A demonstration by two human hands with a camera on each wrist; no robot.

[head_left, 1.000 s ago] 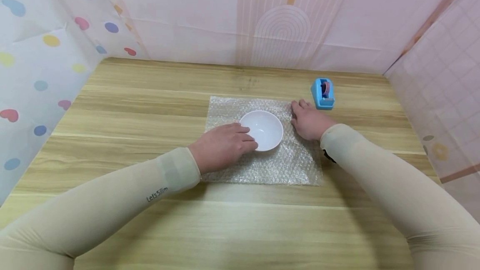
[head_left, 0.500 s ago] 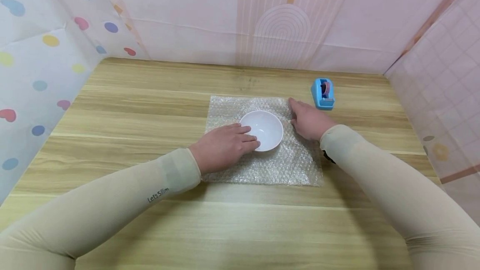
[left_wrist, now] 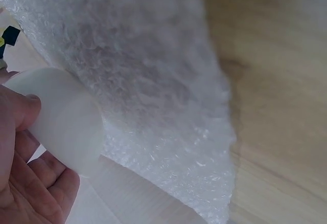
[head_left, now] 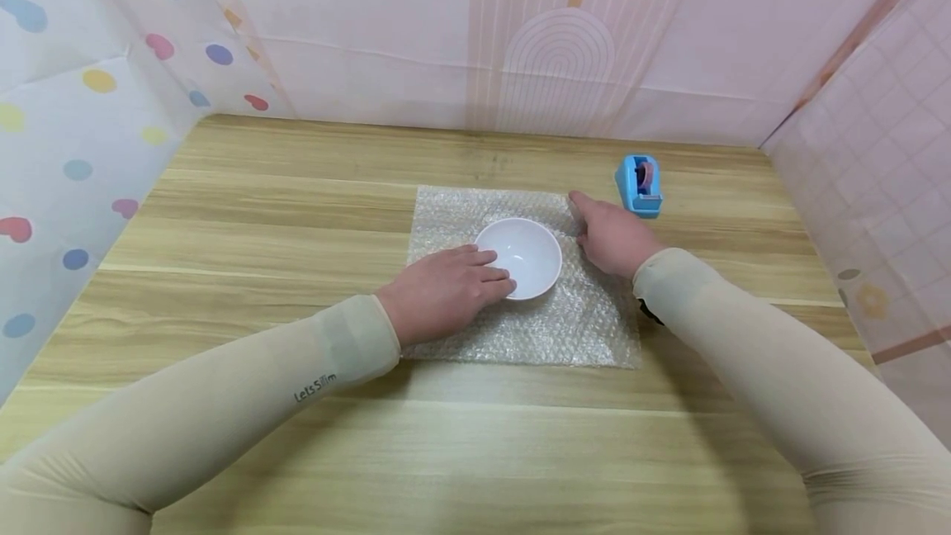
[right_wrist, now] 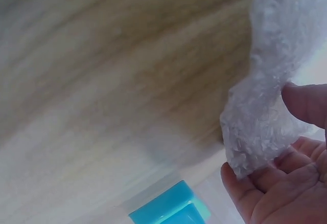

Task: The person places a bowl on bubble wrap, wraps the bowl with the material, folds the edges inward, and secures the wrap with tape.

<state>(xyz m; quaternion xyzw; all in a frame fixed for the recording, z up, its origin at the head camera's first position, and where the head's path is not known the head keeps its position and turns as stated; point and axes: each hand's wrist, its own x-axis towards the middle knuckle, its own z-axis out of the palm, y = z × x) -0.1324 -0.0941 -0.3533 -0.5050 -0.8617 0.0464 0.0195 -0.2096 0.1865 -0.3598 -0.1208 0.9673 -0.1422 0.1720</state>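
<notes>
A white bowl (head_left: 533, 258) stands upright on a sheet of clear bubble wrap (head_left: 550, 337). My left hand (head_left: 449, 287) grips the bowl's left rim, its fingers reaching over the inside. In the left wrist view the thumb lies against the outer wall of the bowl (left_wrist: 71, 119), with curled fingers below. At the sheet's far right corner is my right hand (head_left: 617, 238). The right wrist view shows the bubble wrap's edge (right_wrist: 260, 127) between this hand's thumb and bent fingers, lifted slightly at the corner.
Just beyond the right hand sits a blue tape dispenser (head_left: 641, 187) with a pinkish roll. All this is on a wood-grain table (head_left: 475, 452). Patterned wall coverings (head_left: 371, 31) rise along its back and sides.
The right hand's fingers have closed together at the sheet's far right corner, and its index finger has shifted slightly left. The left hand and bowl stay nearly still.
</notes>
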